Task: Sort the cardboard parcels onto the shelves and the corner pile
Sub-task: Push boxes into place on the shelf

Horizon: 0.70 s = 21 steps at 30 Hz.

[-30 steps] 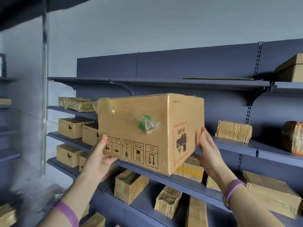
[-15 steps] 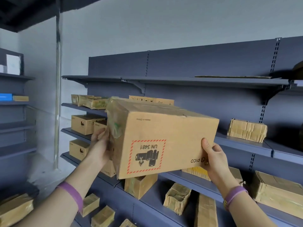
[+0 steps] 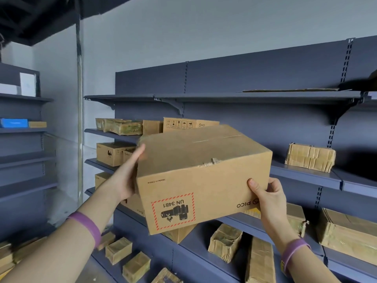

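Dark shelves [image 3: 255,98] are lining a pale wall [image 3: 204,27], carrying taped parcels [image 3: 310,157]. The box [image 3: 204,180] is hanging tilted before them, print upside down. The left hand [image 3: 124,180] is pressing its left end, fingers straight and together. The right hand [image 3: 269,199] is gripping its lower right corner, thumb on the front.
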{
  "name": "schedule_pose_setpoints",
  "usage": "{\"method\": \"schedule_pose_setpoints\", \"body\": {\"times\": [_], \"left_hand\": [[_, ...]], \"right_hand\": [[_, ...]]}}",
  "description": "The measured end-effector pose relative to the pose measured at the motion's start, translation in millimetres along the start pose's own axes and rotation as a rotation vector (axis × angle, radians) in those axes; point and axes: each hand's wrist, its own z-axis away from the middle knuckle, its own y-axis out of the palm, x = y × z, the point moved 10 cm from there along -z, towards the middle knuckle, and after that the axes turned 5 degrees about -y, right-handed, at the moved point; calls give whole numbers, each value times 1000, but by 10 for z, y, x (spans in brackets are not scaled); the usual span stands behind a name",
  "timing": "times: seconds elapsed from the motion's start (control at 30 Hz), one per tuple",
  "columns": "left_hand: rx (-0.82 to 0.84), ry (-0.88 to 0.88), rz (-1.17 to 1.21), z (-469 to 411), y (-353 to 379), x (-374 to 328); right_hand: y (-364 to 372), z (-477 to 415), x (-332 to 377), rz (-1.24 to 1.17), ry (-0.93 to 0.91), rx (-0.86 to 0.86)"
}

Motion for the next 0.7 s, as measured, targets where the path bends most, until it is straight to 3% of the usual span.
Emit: {"method": "schedule_pose_setpoints", "body": {"times": [0.17, 0.33, 0.7], "left_hand": [[3, 23, 24, 23, -16, -11], [-52, 77, -21, 64, -66, -83], [-44, 27, -152, 30, 45, 28]], "right_hand": [[3, 47, -102, 62, 102, 135], [226, 183, -103, -167, 370, 345], [78, 160, -15, -26, 477, 451]]}}
